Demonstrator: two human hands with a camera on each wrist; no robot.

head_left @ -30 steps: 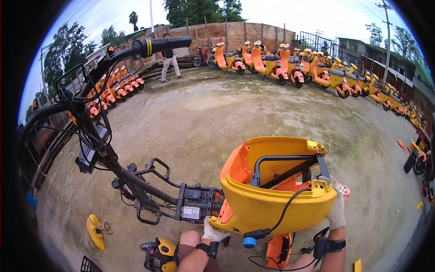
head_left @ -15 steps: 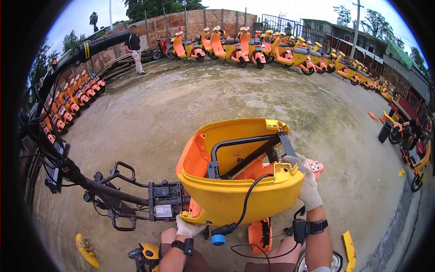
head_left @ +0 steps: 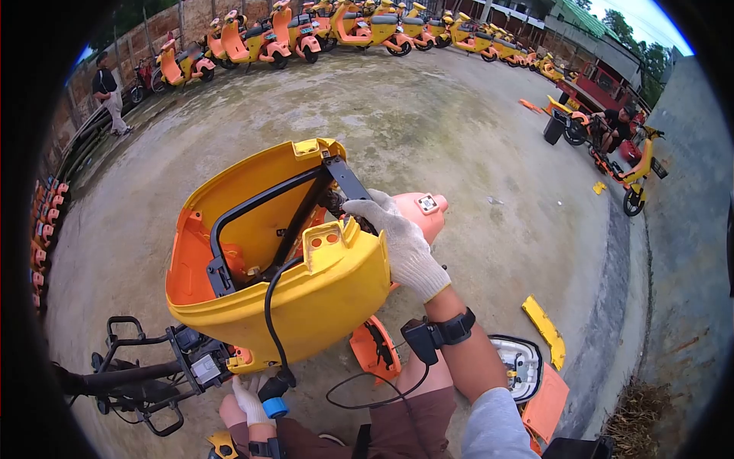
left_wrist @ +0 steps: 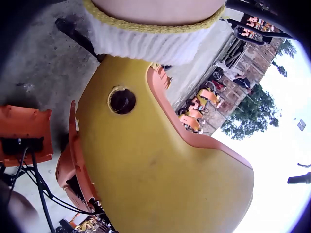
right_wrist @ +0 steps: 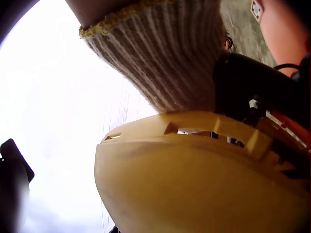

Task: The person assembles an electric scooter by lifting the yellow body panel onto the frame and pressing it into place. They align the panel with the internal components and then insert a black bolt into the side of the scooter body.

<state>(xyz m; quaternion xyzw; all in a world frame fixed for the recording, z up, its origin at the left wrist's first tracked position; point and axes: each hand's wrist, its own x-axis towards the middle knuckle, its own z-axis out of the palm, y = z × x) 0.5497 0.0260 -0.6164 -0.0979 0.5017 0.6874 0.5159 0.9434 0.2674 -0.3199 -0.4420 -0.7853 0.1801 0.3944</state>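
Note:
The yellow body shell (head_left: 306, 314), with an orange inside and a black metal bar frame (head_left: 222, 229) across its opening, stands behind the bare scooter frame (head_left: 122, 379). My gloved right hand (head_left: 401, 245) grips its rear corner beside the black bracket. Low at the front corner, my gloved left hand (head_left: 251, 402) holds the shell's edge, next to a blue-capped plug (head_left: 275, 407) on a black cable. In the left wrist view the yellow side panel (left_wrist: 160, 165) has a round hole; the fingers are hidden. In the right wrist view the cuff (right_wrist: 170, 58) lies over the yellow rim (right_wrist: 194, 121).
An orange panel (head_left: 375, 352), a white-rimmed part (head_left: 520, 367) and a yellow strip (head_left: 544, 330) lie on the concrete to the right. Scooters (head_left: 367, 30) line the far wall. One person stands at far left; another crouches by a scooter (head_left: 634, 180) at right.
The head view has turned right and down, so the shell and scooter frame appear farther left. The shell looks larger. Both hands remain at its corners.

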